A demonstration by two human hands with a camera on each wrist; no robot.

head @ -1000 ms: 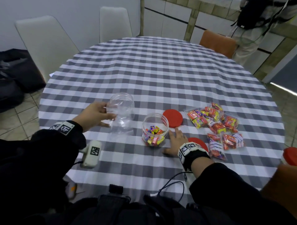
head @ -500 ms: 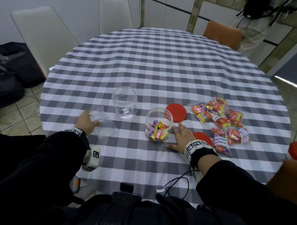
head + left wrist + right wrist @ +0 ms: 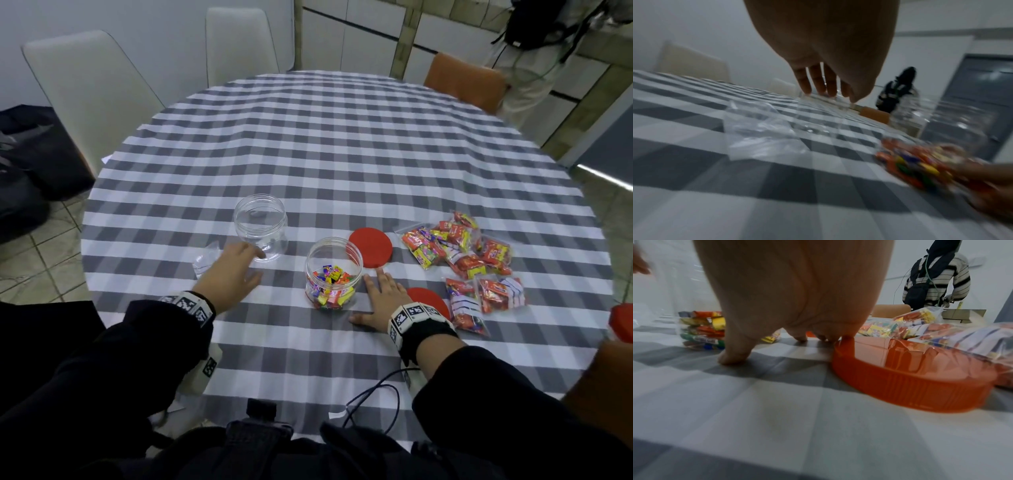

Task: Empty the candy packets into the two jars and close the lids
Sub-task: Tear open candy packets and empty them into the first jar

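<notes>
An empty clear jar (image 3: 261, 230) stands open on the checked table. My left hand (image 3: 236, 270) lies just in front of it, fingers (image 3: 823, 84) straight and holding nothing; the fingertips reach the jar's base, and contact is unclear. An empty clear packet (image 3: 206, 259) lies left of that hand. A second open jar (image 3: 333, 275) holds mixed candies. My right hand (image 3: 378, 296) rests flat on the cloth right of it, fingers spread. One red lid (image 3: 371, 246) lies behind that hand, another (image 3: 910, 386) against its right side. Several full candy packets (image 3: 462, 253) are piled to the right.
White chairs (image 3: 85, 89) and an orange chair (image 3: 466, 84) stand round the table (image 3: 342, 144). A person (image 3: 935, 277) in a striped top stands beyond the far right edge. A cable (image 3: 373, 401) lies at the near edge. A red object (image 3: 623, 322) shows at the right border.
My left hand let go of the empty jar, drew back left with the empty packet, left the packet on the cloth, and moved right to the jar. The right hand stayed put.
</notes>
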